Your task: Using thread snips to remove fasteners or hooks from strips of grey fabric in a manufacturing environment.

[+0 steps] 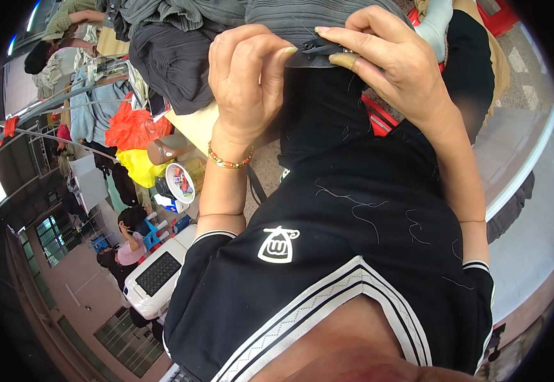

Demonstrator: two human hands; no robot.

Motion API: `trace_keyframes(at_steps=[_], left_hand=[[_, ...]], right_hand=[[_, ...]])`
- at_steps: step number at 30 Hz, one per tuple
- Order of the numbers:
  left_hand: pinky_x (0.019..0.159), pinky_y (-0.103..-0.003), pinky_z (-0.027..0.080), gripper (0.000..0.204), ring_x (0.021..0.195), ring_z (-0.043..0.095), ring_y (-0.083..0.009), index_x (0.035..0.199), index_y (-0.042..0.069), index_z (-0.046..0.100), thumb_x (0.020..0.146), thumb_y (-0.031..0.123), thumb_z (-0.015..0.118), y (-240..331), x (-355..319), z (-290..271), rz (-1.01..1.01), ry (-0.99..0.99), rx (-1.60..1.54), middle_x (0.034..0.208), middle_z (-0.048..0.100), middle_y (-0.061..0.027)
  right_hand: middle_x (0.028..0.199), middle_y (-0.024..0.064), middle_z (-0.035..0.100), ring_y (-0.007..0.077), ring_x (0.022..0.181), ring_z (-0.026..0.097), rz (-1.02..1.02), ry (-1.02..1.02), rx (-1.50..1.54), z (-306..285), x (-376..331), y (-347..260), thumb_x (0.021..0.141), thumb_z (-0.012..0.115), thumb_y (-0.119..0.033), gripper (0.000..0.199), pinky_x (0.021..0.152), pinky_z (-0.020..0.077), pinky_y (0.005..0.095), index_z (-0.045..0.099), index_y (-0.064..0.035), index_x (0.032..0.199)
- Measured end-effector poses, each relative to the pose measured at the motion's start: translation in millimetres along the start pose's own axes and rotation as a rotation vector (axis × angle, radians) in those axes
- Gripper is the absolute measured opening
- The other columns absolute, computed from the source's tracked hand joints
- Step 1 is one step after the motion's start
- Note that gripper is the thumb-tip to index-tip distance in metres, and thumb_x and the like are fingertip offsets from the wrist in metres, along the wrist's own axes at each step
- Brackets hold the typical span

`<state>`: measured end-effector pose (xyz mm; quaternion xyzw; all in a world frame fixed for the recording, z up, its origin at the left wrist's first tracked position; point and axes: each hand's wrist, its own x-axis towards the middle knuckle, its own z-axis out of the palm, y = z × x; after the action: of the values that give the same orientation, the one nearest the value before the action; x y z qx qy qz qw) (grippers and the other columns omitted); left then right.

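My right hand (398, 63) holds small dark thread snips (323, 49) between thumb and fingers, the tips pointing at my left hand. My left hand (245, 79) is closed in a pinch, thumb against forefinger, right beside the snips' tips; what it pinches is too small to make out. A fine dark thread (303, 28) rises near the snips. Under and behind both hands, a grey ribbed knit garment (289, 14) lies spread over my lap.
A heap of dark grey knitwear (165, 67) lies on the table to the left. Beyond it are a red plastic bag (135, 126), a yellow bag (140, 167), and a white tub (180, 183) of small colourful pieces. A pale plastic bin (525, 248) stands at right. Other people sit farther left.
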<state>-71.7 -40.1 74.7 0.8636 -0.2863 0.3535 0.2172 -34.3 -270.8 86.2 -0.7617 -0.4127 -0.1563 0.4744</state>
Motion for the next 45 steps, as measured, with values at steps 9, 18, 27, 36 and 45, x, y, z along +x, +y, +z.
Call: trace_keyframes(at_steps=[9,18,27,36,45], left_hand=[[0.075,-0.036,0.048,0.011,0.083,0.059,-0.0263,0.095,0.004,0.063,0.087,0.004,0.071,15.5,4.6,3.2,-0.129,0.031,-0.176,0.091,0.063,-0.0091],[0.092,-0.037,0.042,0.034,0.108,0.058,-0.0239,0.109,0.015,0.072,0.077,0.02,0.083,15.6,9.9,5.5,-0.065,-0.151,0.005,0.122,0.062,-0.0044],[0.091,-0.036,0.041,0.021,0.107,0.06,-0.0201,0.096,0.018,0.074,0.076,0.018,0.08,14.0,22.6,12.9,0.219,-0.224,0.262,0.119,0.065,0.0012],[0.082,-0.033,0.043,0.016,0.091,0.062,-0.0177,0.094,0.014,0.068,0.08,0.013,0.077,10.5,29.6,20.8,0.221,-0.224,0.073,0.102,0.067,0.003],[0.096,-0.033,0.045,0.028,0.109,0.058,-0.0226,0.122,-0.001,0.057,0.103,0.019,0.057,-12.0,10.6,24.6,-0.375,-0.092,-0.06,0.117,0.062,-0.0139]], right_hand=[[0.088,0.0087,0.059,0.0257,0.076,0.061,0.006,0.029,-0.017,-0.9,-2.2,0.0,0.08,0.078,-0.009,0.028,0.065,0.05,0.0345,0.072,-0.0031,0.106],[0.089,0.0064,0.06,0.0142,0.078,0.056,0.319,0.191,0.114,-22.2,-26.2,17.0,0.081,0.077,0.0,0.033,0.067,0.0448,0.0252,0.072,0.0026,0.113],[0.091,0.0072,0.062,0.0155,0.08,0.058,0.353,0.176,0.152,-20.9,-46.6,17.7,0.08,0.08,-0.002,0.035,0.069,0.0462,0.0259,0.071,0.0025,0.114],[0.089,0.0077,0.061,0.0167,0.079,0.059,0.327,0.098,0.234,-16.8,-51.0,19.4,0.083,0.078,-0.002,0.033,0.069,0.0469,0.0274,0.071,0.002,0.114],[0.093,0.0018,0.06,0.0086,0.082,0.056,0.454,0.221,0.44,0.9,-47.9,44.1,0.09,0.074,-0.006,0.026,0.071,0.0452,0.0232,0.071,0.0022,0.115]])
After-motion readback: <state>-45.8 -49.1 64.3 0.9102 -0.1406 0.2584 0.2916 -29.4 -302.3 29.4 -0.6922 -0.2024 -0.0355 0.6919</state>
